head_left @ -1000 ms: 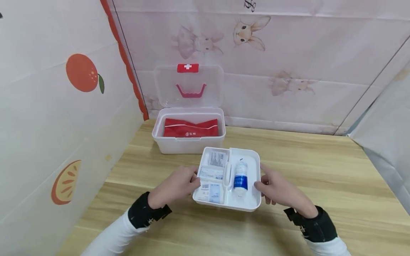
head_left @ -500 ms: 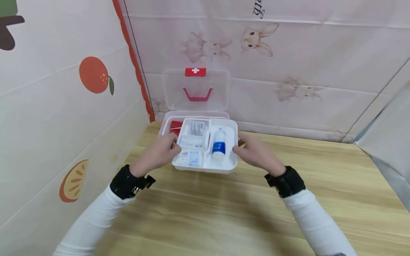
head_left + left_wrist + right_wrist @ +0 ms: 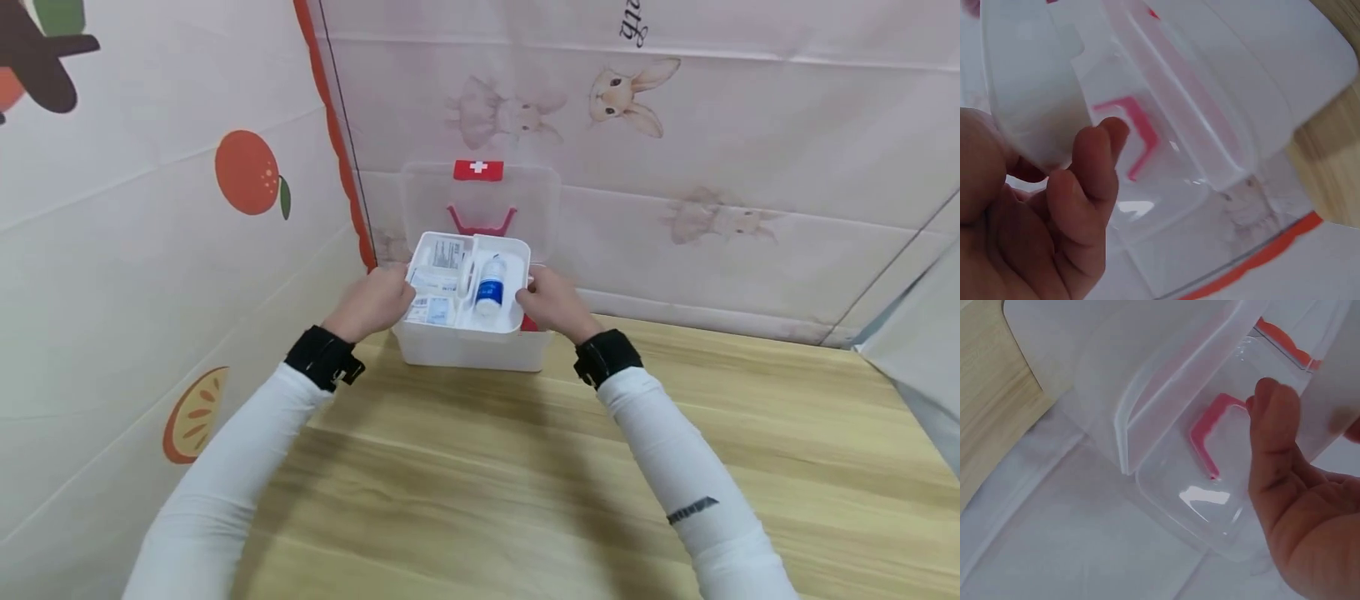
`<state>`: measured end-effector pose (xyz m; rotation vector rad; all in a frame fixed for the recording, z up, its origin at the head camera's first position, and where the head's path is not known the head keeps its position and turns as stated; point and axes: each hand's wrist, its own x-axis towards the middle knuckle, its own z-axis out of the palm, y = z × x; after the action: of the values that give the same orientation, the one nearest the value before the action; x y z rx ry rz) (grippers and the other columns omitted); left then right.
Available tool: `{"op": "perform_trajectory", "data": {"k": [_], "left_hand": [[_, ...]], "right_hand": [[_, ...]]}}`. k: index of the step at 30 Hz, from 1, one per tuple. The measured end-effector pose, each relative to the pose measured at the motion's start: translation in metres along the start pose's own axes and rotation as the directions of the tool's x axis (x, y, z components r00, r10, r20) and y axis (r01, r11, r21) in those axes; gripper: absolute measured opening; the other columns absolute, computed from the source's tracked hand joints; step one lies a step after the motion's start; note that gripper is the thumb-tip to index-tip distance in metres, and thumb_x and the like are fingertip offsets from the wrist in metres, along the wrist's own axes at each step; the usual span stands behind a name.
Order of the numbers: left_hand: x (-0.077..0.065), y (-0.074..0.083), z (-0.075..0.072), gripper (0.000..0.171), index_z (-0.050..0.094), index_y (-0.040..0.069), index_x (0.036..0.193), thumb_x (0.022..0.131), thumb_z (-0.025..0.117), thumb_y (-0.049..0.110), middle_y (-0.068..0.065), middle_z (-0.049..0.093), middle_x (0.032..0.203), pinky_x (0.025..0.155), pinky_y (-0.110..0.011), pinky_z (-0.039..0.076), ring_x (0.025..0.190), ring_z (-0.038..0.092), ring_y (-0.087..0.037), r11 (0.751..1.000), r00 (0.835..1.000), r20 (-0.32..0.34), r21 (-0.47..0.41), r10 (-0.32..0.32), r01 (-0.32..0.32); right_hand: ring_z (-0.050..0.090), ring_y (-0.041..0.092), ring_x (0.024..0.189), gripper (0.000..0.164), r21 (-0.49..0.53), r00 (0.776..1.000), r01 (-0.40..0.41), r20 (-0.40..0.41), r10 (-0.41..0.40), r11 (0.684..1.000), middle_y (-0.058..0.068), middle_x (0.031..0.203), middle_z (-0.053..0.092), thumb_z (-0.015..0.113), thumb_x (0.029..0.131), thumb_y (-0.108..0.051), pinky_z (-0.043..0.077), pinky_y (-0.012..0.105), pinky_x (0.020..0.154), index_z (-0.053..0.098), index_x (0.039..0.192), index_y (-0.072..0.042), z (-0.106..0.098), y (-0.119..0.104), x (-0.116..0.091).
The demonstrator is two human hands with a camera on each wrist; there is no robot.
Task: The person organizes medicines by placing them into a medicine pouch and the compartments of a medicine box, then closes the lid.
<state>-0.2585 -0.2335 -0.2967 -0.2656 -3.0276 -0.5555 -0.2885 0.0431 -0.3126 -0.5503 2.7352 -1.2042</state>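
Observation:
My left hand (image 3: 372,302) and right hand (image 3: 558,304) grip a white divided tray (image 3: 513,275) by its two short sides. The tray hangs over the white box (image 3: 472,353), tilted, and hides most of its opening. In its right part lies a white bottle with a blue label (image 3: 490,287); flat packets (image 3: 430,311) fill the left compartments. A bit of a red pouch (image 3: 529,323) shows inside the box beneath. In the left wrist view, curled fingers (image 3: 1088,181) hold the tray's edge; the right wrist view shows the other hand (image 3: 1304,512) beside the tray, above the box's rim.
Behind the box stands its raised clear lid (image 3: 540,196), with a pink handle (image 3: 482,232) and a red white-cross latch (image 3: 478,170). A printed cloth (image 3: 750,125) hangs at the back and another (image 3: 112,292) at the left. The wood-grain table (image 3: 465,483) stretches towards me.
Both hands have carried the tray away from me and to the left, from in front of the box to over it. The red pouch is now mostly covered.

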Motion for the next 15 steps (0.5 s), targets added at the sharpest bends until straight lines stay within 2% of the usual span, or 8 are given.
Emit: {"op": "perform_trajectory", "data": {"k": [4, 7, 11, 15], "left_hand": [[0.018, -0.01, 0.008, 0.034, 0.046, -0.005, 0.129, 0.103, 0.039, 0.016, -0.015, 0.064, 0.093, 0.054, -0.03, 0.045, 0.069, 0.06, -0.025, 0.999, 0.999, -0.008, 0.038, -0.038, 0.038], [0.027, -0.017, 0.015, 0.032, 0.044, -0.005, 0.128, 0.104, 0.037, 0.015, -0.015, 0.064, 0.094, 0.056, -0.031, 0.046, 0.072, 0.061, -0.025, 0.997, 0.997, -0.022, 0.033, -0.068, 0.069], [0.033, -0.029, 0.028, 0.03, 0.046, -0.002, 0.128, 0.104, 0.037, 0.013, -0.014, 0.064, 0.099, 0.06, -0.031, 0.05, 0.077, 0.063, -0.024, 0.994, 0.994, -0.03, -0.046, -0.105, 0.103], [0.036, -0.041, 0.037, 0.033, 0.047, -0.001, 0.134, 0.105, 0.038, 0.011, -0.015, 0.063, 0.108, 0.067, -0.032, 0.053, 0.084, 0.064, -0.024, 0.983, 0.989, -0.064, -0.14, -0.133, 0.123]], "right_hand": [[0.061, 0.031, 0.099, 0.042, 0.051, 0.998, -0.036, -0.047, 0.038, 0.998, 0.014, 0.126, 0.061, 0.05, 0.101, -0.016, 0.056, 0.04, 0.085, 0.048, 0.142, -0.005, 0.01, 0.0, 0.018], [0.063, 0.031, 0.098, 0.043, 0.058, 0.994, -0.061, -0.092, 0.066, 0.996, 0.015, 0.127, 0.061, 0.048, 0.103, -0.017, 0.058, 0.038, 0.08, 0.045, 0.144, -0.004, 0.021, 0.0, 0.029], [0.065, 0.03, 0.101, 0.047, 0.116, 0.986, -0.127, -0.098, 0.138, 0.985, 0.013, 0.133, 0.059, 0.044, 0.106, -0.025, 0.058, 0.038, 0.08, 0.037, 0.15, -0.008, 0.04, 0.001, 0.039], [0.062, 0.03, 0.107, 0.05, 0.209, 0.982, -0.155, -0.071, 0.173, 0.965, 0.011, 0.137, 0.055, 0.044, 0.106, -0.03, 0.056, 0.042, 0.087, 0.033, 0.152, -0.013, 0.054, 0.001, 0.046]]}}
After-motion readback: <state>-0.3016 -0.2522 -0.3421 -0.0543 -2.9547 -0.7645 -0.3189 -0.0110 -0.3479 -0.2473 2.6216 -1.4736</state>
